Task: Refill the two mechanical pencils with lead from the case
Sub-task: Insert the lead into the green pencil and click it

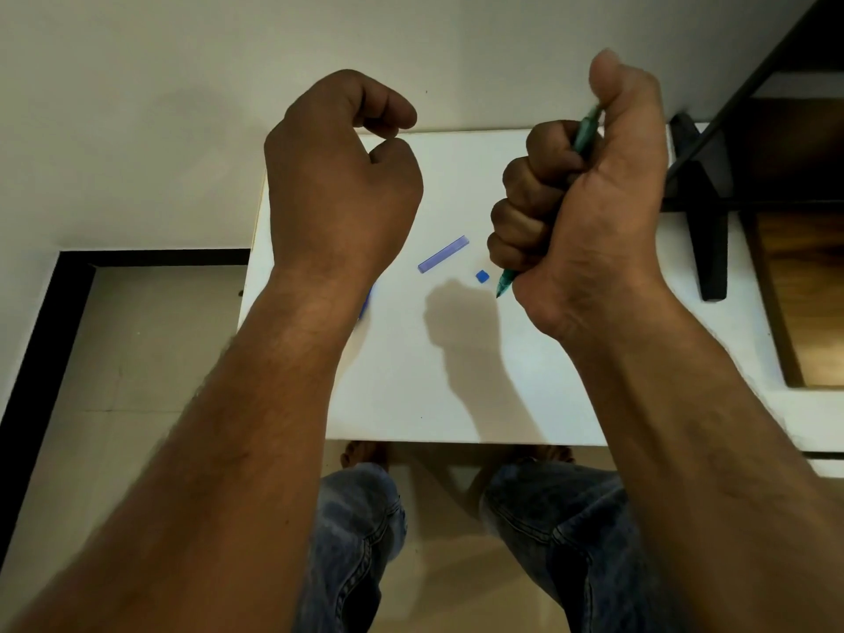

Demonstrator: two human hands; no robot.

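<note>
Right grip (589, 212): fisted tight round green pencil (587, 130), thumb up against its top end, tip poking out below the fist, all held above desk (411, 381). Left grip (342, 175): raised alongside, fingers curled, thumb & index close w/ a small gap; can't tell if a lead sits between them, too thin to show. Case (443, 254): flat on desk between the two arms, small blue cap (482, 276) just beside it, not touching, so prob. already opened. Blue thing (365, 303) under left wrist: maybe 2nd pencil, mostly hidden. Step in hand, by the look: feeding lead into green pencil. To do it well: hold barrel steady & near upright, keep thumb clear of the top hole, bring lead in along barrel axis, no sideways push (prob. snaps easily), drop rather than force. No brand, label or writing legible anywhere.
</note>
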